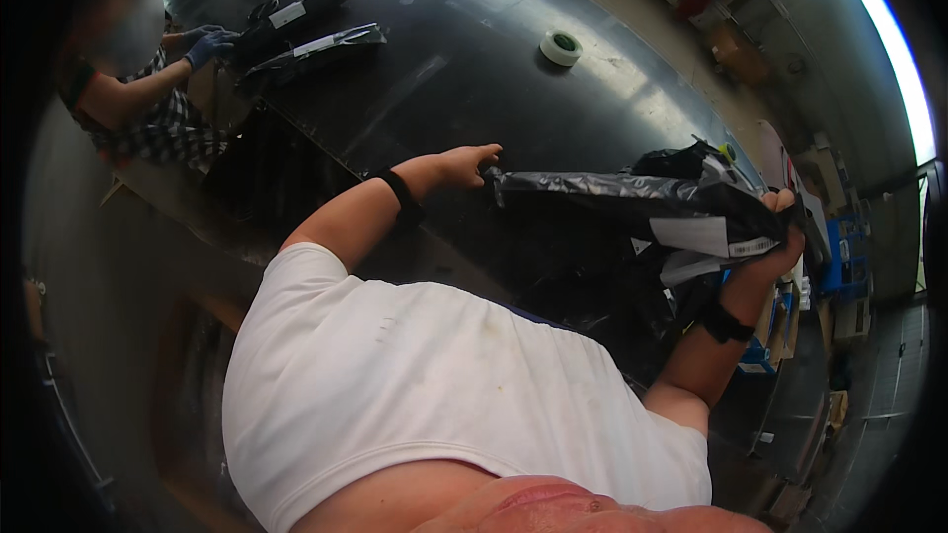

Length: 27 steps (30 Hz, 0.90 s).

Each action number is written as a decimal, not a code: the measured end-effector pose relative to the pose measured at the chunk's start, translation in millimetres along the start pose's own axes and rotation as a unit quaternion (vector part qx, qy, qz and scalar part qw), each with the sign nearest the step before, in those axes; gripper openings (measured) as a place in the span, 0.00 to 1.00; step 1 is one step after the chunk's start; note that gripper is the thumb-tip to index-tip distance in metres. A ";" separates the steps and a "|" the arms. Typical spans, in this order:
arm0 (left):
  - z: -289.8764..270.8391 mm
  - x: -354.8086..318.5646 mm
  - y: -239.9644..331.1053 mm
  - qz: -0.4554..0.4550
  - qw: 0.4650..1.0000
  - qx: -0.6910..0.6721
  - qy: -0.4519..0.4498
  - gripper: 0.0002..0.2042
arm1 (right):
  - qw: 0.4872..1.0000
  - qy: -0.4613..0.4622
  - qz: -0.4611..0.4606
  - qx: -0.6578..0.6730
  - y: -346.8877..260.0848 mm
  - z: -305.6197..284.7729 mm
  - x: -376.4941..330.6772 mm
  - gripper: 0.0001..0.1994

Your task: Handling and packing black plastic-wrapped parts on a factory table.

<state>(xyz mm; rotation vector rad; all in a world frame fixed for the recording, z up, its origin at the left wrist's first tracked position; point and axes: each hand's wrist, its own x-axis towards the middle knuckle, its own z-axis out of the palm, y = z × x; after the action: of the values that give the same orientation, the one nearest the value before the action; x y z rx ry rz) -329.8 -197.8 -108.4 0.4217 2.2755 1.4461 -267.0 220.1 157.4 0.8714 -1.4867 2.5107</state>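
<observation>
Apparently partway through handling a black plastic mailing bag [592,186], stretched lengthwise between both hands over the near side of a dark tabletop [444,89]. Gripping its bunched right end with the right hand [786,229], with fingers curled over the plastic; seemingly pinching its left tip with the left hand [469,166], to go by the taut edge, with the exact contact too small to make out. Already carrying a white label [688,235] toward the right end, so probably finished as far as labelling goes. Not yet laid flat or set down; too crumpled to tell whether sealed or open, filled or empty. Farther off on the same tabletop, a roll of white tape [558,56], well apart from both hands; at upper left, more black bags [308,8] next to a co-worker's blue-gloved hand [209,46]. Impossible to count from this view what remains.
</observation>
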 end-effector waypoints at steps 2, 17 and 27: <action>16.1 21.5 -4.6 0.096 0.967 0.236 -0.002 0.42 | 0.997 -0.061 -0.042 0.019 1.8 3.1 -11.5 0.11; 88.8 21.5 72.1 0.139 0.772 0.594 -0.179 0.09 | 0.495 -0.093 -0.084 -0.860 68.5 -45.4 -146.6 0.18; 93.2 13.6 38.1 0.302 0.860 0.382 -0.151 0.11 | 0.565 -0.200 0.094 -0.795 178.5 -49.6 -210.9 0.39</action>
<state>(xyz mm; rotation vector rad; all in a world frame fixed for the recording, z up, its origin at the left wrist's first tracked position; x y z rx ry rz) -294.5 -102.6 -111.4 1.5900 2.4555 0.5175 -176.5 210.5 -108.2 0.7250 -2.8921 0.0734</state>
